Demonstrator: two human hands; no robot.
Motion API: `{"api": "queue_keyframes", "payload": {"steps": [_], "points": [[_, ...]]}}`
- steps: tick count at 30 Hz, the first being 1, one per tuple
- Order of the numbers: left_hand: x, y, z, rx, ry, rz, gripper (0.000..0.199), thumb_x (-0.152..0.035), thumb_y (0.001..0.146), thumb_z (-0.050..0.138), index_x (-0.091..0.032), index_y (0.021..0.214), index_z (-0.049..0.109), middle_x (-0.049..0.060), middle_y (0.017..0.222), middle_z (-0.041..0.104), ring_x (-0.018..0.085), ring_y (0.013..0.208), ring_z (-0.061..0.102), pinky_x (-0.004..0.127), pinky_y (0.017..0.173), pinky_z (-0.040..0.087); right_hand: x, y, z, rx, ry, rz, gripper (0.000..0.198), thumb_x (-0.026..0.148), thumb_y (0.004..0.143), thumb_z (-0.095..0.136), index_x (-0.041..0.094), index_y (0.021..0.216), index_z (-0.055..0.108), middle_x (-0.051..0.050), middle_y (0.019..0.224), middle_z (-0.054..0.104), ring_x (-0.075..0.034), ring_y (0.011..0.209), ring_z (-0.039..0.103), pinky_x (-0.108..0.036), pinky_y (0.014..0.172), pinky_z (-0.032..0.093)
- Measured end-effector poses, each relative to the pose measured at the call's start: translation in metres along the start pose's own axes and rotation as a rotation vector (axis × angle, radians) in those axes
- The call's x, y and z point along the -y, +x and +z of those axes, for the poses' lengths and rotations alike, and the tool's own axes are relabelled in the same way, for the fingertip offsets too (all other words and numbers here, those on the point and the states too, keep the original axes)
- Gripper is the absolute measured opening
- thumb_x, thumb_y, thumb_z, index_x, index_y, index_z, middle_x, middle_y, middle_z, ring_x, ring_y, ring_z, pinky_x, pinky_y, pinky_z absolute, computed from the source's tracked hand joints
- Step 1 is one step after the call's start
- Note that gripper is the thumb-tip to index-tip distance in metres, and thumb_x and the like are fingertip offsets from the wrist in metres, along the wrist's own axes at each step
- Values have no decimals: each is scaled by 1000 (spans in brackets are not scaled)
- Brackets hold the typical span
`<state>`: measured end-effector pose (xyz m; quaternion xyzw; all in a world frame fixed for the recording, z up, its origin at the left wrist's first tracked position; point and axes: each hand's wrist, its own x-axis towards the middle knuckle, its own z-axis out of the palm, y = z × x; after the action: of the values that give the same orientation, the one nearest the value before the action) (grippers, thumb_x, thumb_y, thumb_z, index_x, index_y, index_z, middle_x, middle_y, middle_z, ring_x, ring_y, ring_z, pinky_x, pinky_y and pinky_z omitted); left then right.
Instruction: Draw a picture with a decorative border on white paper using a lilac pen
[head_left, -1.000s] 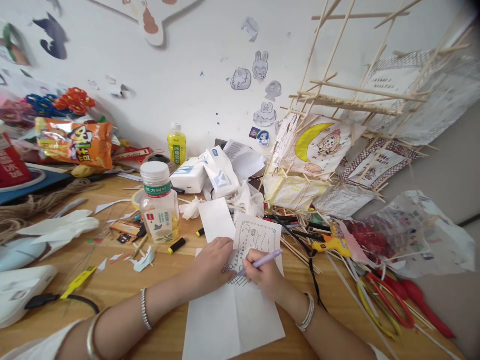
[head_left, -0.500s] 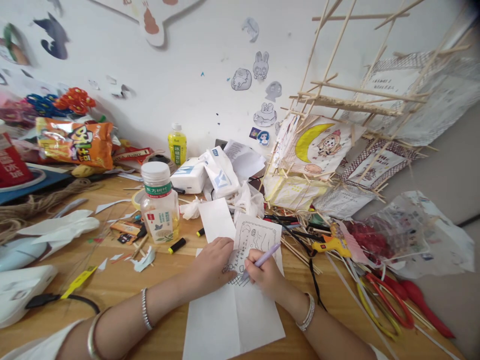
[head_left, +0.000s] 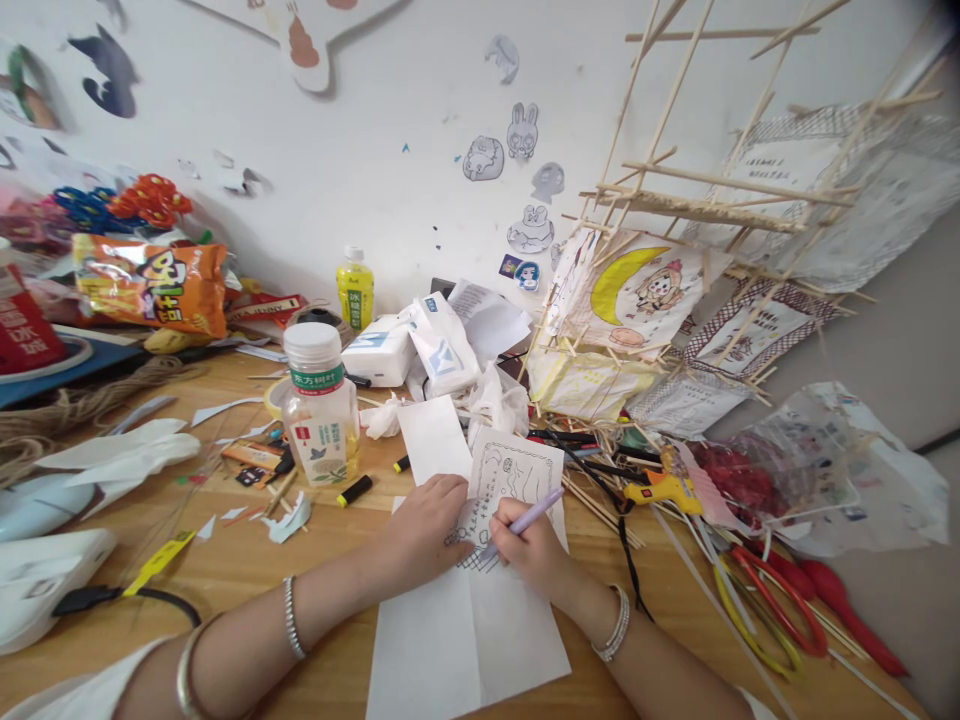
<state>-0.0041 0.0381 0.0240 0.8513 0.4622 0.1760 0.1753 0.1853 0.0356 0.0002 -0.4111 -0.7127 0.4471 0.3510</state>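
Observation:
My right hand (head_left: 529,550) is closed around a light purple pen (head_left: 538,510), its tip down on a sheet with drawings (head_left: 517,465). That sheet carries a border, handwritten characters and a hatched pattern near the pen tip. My left hand (head_left: 424,530) lies flat with fingers stretched across the left side of the drawn sheet, pressing on it. Beneath both hands spreads a larger folded white paper (head_left: 465,640), creased down the middle. Another part of white paper (head_left: 435,440) sticks out behind my left hand. The left fingers hide part of the drawing.
A plastic bottle (head_left: 321,410) and a black marker cap (head_left: 354,490) stand left of the paper. Tissue packs (head_left: 442,345) sit behind. To the right are a yellow glue gun (head_left: 664,490), red-handled scissors (head_left: 784,600), cables and a wooden-stick lantern frame (head_left: 675,205).
The pen's upper end has tilted slightly to the right as my right hand works at the hatched lines. My left hand stays in place.

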Motion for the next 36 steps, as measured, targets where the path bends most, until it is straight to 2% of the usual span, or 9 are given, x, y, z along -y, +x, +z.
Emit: {"api": "queue_keyframes", "payload": {"steps": [16,23,28,32,36], "points": [[1,0,0,-12,-4,17,28,-17,71,66,-19,93,50,10,110,56,29,107,52,40,90,43,4,0,-1,13,8,54,28,23,82,46,23,58,31,6,53,37,-12,52,40,-24,50,31],[4,0,4,-34,-27,25,28,-16,70,67,-21,91,49,8,108,56,29,107,51,41,89,43,-1,1,0,8,-9,27,28,20,80,47,22,56,31,5,54,38,-11,52,40,-24,50,30],[7,0,8,-62,-63,23,26,-16,68,66,-21,87,49,7,107,56,28,103,52,40,86,43,-3,0,1,-6,112,78,28,19,80,47,23,56,33,7,49,38,-11,49,41,-22,47,30],[8,3,8,-114,-104,-21,13,-15,74,54,-22,73,44,4,89,57,25,91,55,36,77,45,-3,1,1,-106,205,55,26,21,83,47,22,59,38,7,47,42,-11,47,43,-22,47,33],[8,5,4,-181,-139,-111,17,-20,81,43,-23,67,35,2,75,53,22,75,56,32,66,43,-1,4,-2,-272,182,-68,25,27,87,49,21,63,45,6,51,48,-10,47,43,-21,47,35]]}}
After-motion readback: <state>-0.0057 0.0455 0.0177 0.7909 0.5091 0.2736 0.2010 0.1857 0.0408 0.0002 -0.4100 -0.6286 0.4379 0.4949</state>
